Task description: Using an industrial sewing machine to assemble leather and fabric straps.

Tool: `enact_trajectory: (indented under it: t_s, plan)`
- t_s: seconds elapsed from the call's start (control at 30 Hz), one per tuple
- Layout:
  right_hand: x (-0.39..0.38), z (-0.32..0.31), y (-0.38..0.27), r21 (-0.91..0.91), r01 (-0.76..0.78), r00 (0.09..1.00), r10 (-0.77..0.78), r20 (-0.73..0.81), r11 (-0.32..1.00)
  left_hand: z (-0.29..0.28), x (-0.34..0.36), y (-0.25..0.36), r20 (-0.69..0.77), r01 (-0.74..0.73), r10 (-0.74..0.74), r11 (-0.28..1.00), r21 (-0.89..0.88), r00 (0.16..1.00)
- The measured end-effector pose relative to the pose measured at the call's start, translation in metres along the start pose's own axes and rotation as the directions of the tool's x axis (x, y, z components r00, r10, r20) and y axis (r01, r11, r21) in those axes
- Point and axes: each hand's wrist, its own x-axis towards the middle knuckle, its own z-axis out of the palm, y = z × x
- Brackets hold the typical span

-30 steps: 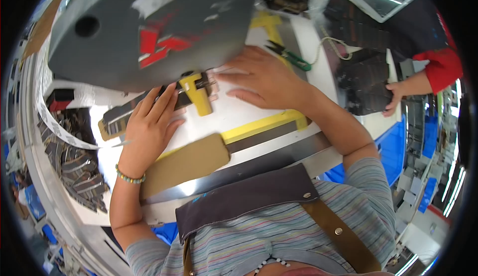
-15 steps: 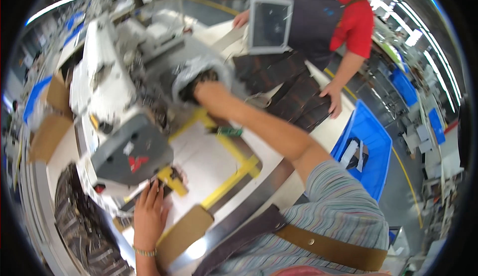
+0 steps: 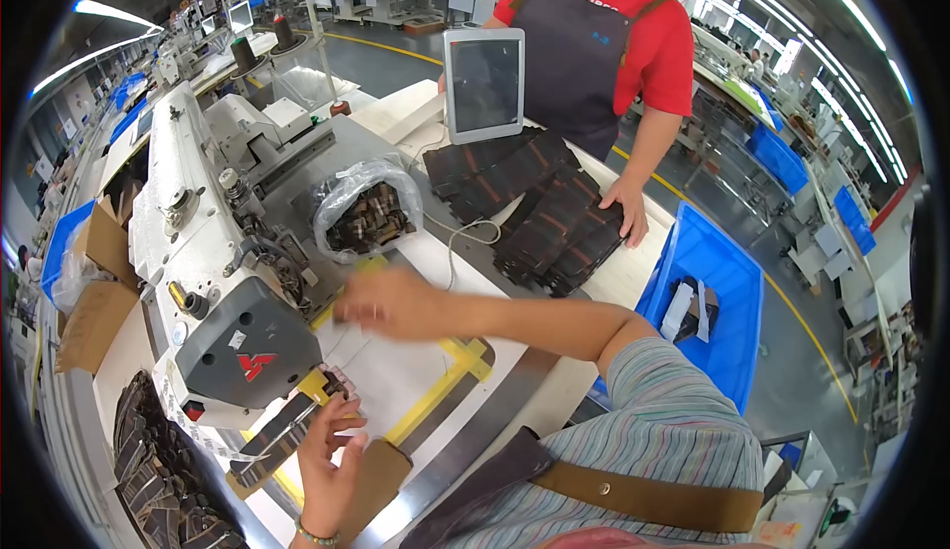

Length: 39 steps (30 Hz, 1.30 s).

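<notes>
My right hand (image 3: 391, 303), smeared by motion, hangs over the white sheet with yellow tape edges (image 3: 371, 376) on the sewing machine table. A small dark spot shows at its fingertips, too blurred to name. Behind it a clear plastic bag (image 3: 322, 227) stands open, full of small dark plaid fabric pieces (image 3: 371, 220). My left hand (image 3: 332, 460) is palm up with fingers loosely bent and apart. Its fingertips are close to the yellow part (image 3: 315, 387) under the grey head of the sewing machine (image 3: 247, 336); nothing shows in its grasp.
Across the table a co-worker in a red shirt rests a hand (image 3: 625, 210) on dark plaid fabric panels (image 3: 559, 227). A tablet (image 3: 485, 84) stands by the panels. A blue bin (image 3: 727, 351) is at the right. More strips of dark fabric (image 3: 163, 470) lie at the lower left.
My right hand has come out of the plastic bag and toward me over the white sheet. My left hand has turned palm up, its fingers lifted beside the machine head.
</notes>
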Motion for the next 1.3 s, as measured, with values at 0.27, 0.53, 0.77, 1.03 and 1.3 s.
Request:
enact_trajectory:
  t_s: [0.27, 0.53, 0.77, 1.03, 1.3]
  plan:
    - [-0.046, 0.042, -0.07, -0.041, 0.379, 0.925, -0.377, 0.05, 0.925, 0.005, 0.004, -0.019, 0.14, 0.39, -0.422, 0.594, -0.703, 0.896]
    - [-0.05, 0.044, -0.07, -0.151, 0.548, 0.834, -0.55, 0.026, 0.823, 0.004, -0.016, -0.029, 0.086, 0.406, -0.465, 0.649, -0.644, 0.881]
    - [-0.068, 0.038, -0.073, -0.069, 0.518, 0.833, -0.484, 0.266, 0.853, 0.017, -0.018, -0.009, 0.16, 0.495, -0.519, 0.609, -0.62, 0.84]
    - [-0.071, 0.015, -0.035, -0.169, 0.302, 0.921, -0.241, 0.307, 0.938, -0.023, -0.031, -0.02, -0.031, -0.026, 0.041, 0.924, 0.383, 0.999]
    - [-0.012, 0.047, 0.001, -0.326, 0.348, 0.937, -0.32, 0.14, 0.879, -0.035, 0.009, -0.046, 0.17, -0.366, 0.399, 0.489, 0.792, 0.901]
